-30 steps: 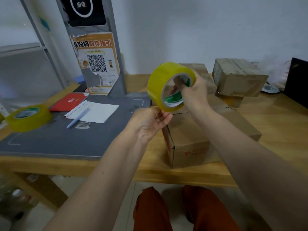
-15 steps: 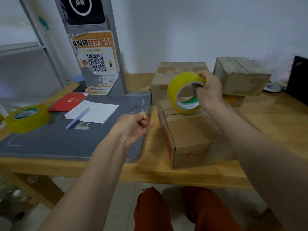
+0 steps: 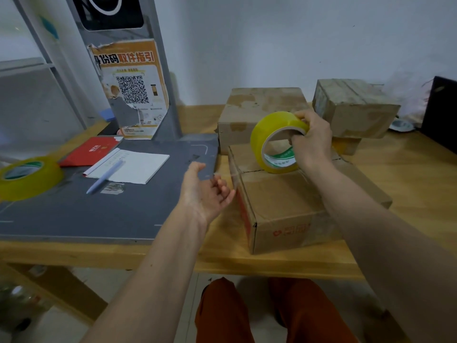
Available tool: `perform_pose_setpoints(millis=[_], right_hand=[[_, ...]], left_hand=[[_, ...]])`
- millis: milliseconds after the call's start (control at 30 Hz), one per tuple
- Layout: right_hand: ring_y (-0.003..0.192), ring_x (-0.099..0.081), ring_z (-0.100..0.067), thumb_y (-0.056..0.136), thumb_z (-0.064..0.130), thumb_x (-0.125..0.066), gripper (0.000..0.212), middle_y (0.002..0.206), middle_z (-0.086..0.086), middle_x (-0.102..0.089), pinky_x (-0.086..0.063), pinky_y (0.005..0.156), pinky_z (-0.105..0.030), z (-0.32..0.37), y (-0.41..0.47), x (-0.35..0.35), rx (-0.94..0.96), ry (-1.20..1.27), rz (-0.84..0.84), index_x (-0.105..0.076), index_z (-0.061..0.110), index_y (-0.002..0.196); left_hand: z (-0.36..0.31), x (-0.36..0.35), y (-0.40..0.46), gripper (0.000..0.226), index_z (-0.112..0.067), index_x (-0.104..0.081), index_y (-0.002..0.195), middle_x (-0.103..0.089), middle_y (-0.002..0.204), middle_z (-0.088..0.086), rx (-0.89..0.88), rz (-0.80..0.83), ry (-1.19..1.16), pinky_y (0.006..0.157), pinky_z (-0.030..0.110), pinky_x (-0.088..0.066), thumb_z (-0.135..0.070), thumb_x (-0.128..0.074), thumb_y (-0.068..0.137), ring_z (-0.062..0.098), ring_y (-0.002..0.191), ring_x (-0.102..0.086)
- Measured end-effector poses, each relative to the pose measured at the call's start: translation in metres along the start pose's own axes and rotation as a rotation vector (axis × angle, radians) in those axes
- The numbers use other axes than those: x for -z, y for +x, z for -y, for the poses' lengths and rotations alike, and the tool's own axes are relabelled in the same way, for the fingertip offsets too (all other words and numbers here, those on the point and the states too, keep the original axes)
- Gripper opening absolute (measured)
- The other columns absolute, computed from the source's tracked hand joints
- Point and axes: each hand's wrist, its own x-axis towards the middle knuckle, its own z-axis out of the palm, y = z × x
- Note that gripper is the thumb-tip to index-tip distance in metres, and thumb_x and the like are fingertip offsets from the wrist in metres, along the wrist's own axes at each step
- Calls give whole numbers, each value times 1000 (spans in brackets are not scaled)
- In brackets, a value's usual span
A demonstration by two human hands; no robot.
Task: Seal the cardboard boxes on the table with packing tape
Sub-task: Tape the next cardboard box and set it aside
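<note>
Head view is showing the yellow tape roll [image 3: 277,142] standing on edge on top of the nearest cardboard box [image 3: 284,201], which is sitting on the wooden desk [image 3: 408,174] near its front edge. The right hand [image 3: 312,142] is gripping the roll, fingers curled through its core and over its rim. A clear strip of tape [image 3: 233,175] is running from the roll over the box's left top edge. The left hand [image 3: 206,191] is hovering just beside that edge, palm up, fingers loosely spread and holding nothing. Two more boxes [image 3: 259,112] are sitting behind. A second tape roll [image 3: 27,177], a pen [image 3: 105,175] and a notepad [image 3: 138,167] are lying on the grey mat [image 3: 74,211] at left.
</note>
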Motion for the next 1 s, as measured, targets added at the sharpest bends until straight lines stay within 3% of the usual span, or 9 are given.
perform_pose_setpoints(millis=[100, 233, 467, 600, 767, 833, 900, 933, 1000], right_hand=[[89, -53, -13, 82, -14, -54, 39, 96, 2, -58, -43, 72, -22, -2, 0, -1, 3, 8, -8, -65, 10, 112], [87, -53, -12, 81, -14, -55, 39, 94, 3, -59, -37, 66, -14, -3, 1, -1, 9, 23, -15, -66, 9, 110], [88, -52, -12, 83, -12, -54, 38, 96, 4, -58, -38, 68, -16, -4, -1, -3, 31, 4, 1, -64, 11, 112], [92, -51, -12, 84, -12, -53, 40, 99, 5, -56, -39, 73, -19, -5, -1, -5, 41, -10, 1, -63, 11, 114], [91, -52, -12, 84, -10, -54, 37, 98, 4, -57, -38, 71, -20, -5, 0, -5, 44, -11, -11, -63, 10, 114], [92, -52, -12, 85, -10, -55, 37, 99, 3, -57, -41, 74, -23, -6, 0, -5, 39, -8, -5, -63, 11, 115], [93, -52, -13, 85, -10, -55, 37, 100, 3, -58, -43, 76, -25, -8, 0, -6, 38, -11, 0, -63, 11, 115], [94, -52, -13, 85, -10, -55, 37, 100, 4, -57, -43, 77, -26, -8, 0, -6, 42, -9, 1, -63, 10, 115], [95, -52, -13, 85, -9, -55, 36, 101, 4, -57, -44, 78, -28, -7, 0, -6, 49, -2, 0, -62, 10, 115]], left_hand=[[9, -1, 10, 26, -14, -52, 84, -46, 63, -2, -67, -78, 146, 65, 27, -52, -34, -64, 94, 11, 59, -45], [16, -2, 19, 13, -11, -55, 87, -50, 61, -1, -138, -129, 126, 61, 25, -52, -16, -63, 96, 11, 58, -49], [29, -7, 22, 21, -11, -58, 80, -58, 62, 0, -189, -174, 318, 57, 24, -51, -19, -61, 99, 10, 55, -54], [46, -11, 26, 32, -7, -63, 102, -72, 100, 13, -228, -247, 518, 90, 46, -54, -37, -50, 100, 28, 93, -67], [50, -5, 29, 63, -13, -50, 128, -66, 121, 20, -178, -268, 565, 101, 54, -50, -49, -58, 78, 37, 110, -64], [44, -6, 23, 52, -11, -51, 127, -69, 115, 16, -173, -226, 591, 97, 49, -53, -42, -61, 87, 31, 105, -66], [40, -7, 19, 30, -9, -58, 124, -71, 110, 13, -199, -173, 708, 79, 37, -56, -25, -54, 99, 25, 94, -67], [40, -6, 20, 27, -10, -56, 126, -70, 111, 12, -207, -175, 798, 72, 32, -54, -17, -51, 101, 23, 91, -67], [43, -3, 17, 33, -14, -49, 132, -68, 114, 12, -182, -189, 939, 74, 33, -56, -6, -48, 100, 24, 94, -67]])
